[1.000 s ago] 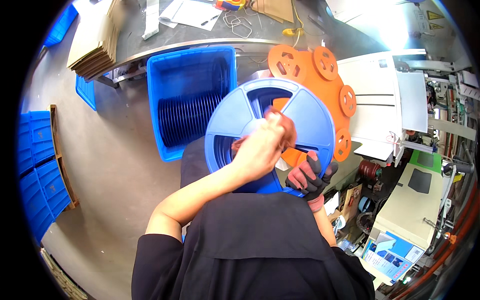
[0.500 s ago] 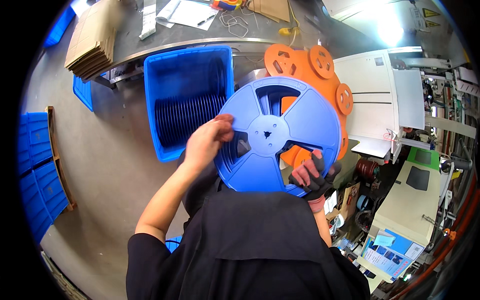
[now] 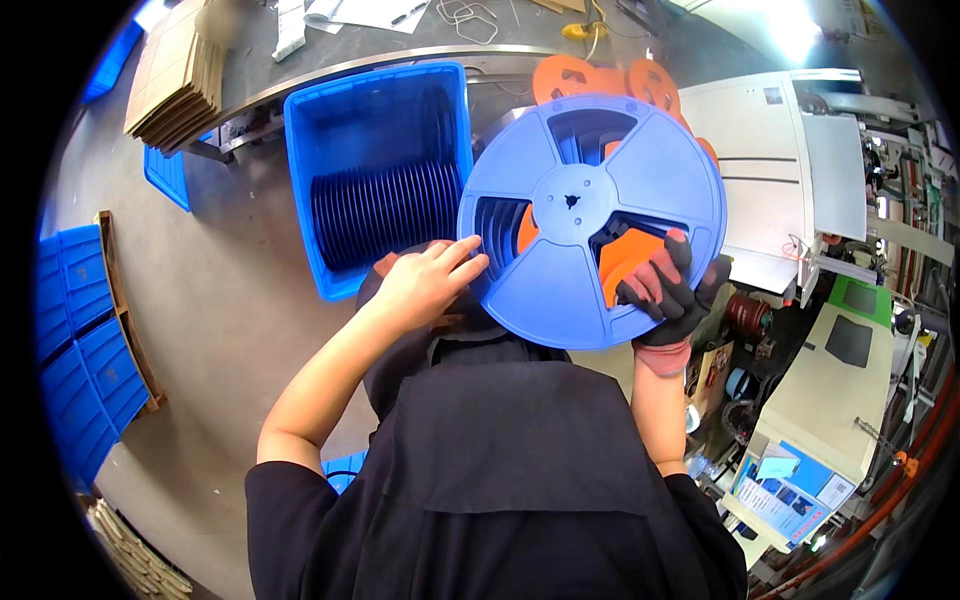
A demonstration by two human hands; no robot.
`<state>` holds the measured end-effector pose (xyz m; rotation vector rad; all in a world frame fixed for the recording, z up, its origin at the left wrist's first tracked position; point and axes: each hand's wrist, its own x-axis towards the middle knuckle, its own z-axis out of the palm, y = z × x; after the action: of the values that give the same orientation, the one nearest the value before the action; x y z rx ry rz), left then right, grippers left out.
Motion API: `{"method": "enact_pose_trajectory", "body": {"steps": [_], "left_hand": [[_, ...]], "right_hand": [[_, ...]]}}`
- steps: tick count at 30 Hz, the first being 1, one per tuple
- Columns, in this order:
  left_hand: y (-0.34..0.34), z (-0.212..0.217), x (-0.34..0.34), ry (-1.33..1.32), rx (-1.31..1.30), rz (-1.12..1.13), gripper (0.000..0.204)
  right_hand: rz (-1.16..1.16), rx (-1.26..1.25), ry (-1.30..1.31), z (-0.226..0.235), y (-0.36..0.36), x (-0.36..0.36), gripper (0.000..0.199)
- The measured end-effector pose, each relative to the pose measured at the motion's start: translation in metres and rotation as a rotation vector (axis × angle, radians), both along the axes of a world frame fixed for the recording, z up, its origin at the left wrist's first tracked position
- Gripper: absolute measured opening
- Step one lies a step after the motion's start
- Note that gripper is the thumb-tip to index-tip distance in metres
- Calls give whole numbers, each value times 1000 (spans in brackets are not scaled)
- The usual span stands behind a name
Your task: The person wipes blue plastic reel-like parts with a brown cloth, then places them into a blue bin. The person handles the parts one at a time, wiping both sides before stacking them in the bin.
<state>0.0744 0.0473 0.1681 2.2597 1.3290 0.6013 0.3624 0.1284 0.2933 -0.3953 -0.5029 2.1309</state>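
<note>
A stack of blue plastic reels (image 3: 520,290) is in front of my chest, its flat face with a round hub and cut-out windows turned up to me. My right hand (image 3: 675,290), in a grey glove with pinkish fingers, grips the stack at its lower right, the fingers over the rim and a window's edge. My bare left hand (image 3: 425,285) is at the reels' left edge, fingers stretched out and fingertips at or very near the rim. Left of the reels stands a blue bin (image 3: 375,115) with a row of dark blue discs (image 3: 385,215) standing on edge.
Behind the reels is an orange rack with round lobes (image 3: 655,85). A grey worktable (image 3: 380,55) runs along the back, with flattened cardboard (image 3: 175,80) at its left end. Blue crates (image 3: 85,330) stand far left; a beige and green machine (image 3: 825,370) is at right.
The reel stack has moved right and a little up with my right hand. My left hand has come off the reel's face to its left edge, its fingers now straighter.
</note>
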Motion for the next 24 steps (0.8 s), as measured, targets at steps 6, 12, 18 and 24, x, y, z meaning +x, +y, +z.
{"method": "enact_pose_trajectory", "body": {"steps": [6,12,18,24], "left_hand": [[7,-5,7,-50,99,-25,45],[6,7,-2,-907,-951,398,18],[-4,-62,-19,-1865,-969,545,33],[-21,-100,-39,-2035,-948,496,36]], "right_hand": [[242,52,134,7,33,-6,70],[-5,-75,-677,26,45,-11,58],[94,-190,-786,-11,21,25,48],[-186,-550,-473,-48,6,43,39]]}}
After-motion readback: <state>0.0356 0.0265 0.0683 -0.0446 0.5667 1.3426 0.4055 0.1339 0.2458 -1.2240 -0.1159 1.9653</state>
